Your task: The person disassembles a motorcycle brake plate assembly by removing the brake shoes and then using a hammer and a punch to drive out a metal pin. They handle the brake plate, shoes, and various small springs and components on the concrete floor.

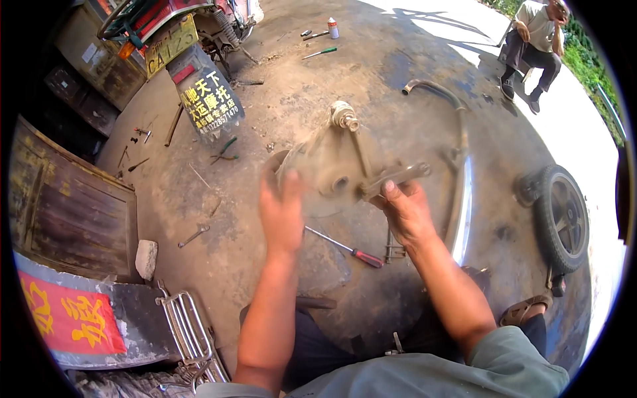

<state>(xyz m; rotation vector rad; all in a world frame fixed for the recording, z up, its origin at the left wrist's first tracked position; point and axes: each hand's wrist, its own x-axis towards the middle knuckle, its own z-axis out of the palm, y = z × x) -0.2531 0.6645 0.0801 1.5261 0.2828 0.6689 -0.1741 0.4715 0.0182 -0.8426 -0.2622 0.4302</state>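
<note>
Between my hands, above the floor, is a round dusty metal drum brake plate [320,174], partly smeared by motion. A knobbed fitting tops it, and a lever arm [403,174] sticks out to its right. My left hand [280,209] is closed on the plate's left rim, its fingers blurred. With thumb on top, my right hand [408,211] grips the plate's right side by the lever; its fingertips are hidden underneath. A screwdriver [367,258] with a red and black handle lies on the floor below the plate.
A motorcycle [222,33] stands far left. Pliers [225,151], a green-handled screwdriver [320,53] and a spray can [333,28] are on the floor. To the right are a long exhaust pipe [459,149], a wheel [564,219] and a seated person [536,46]. A metal rack [189,328] lies near left.
</note>
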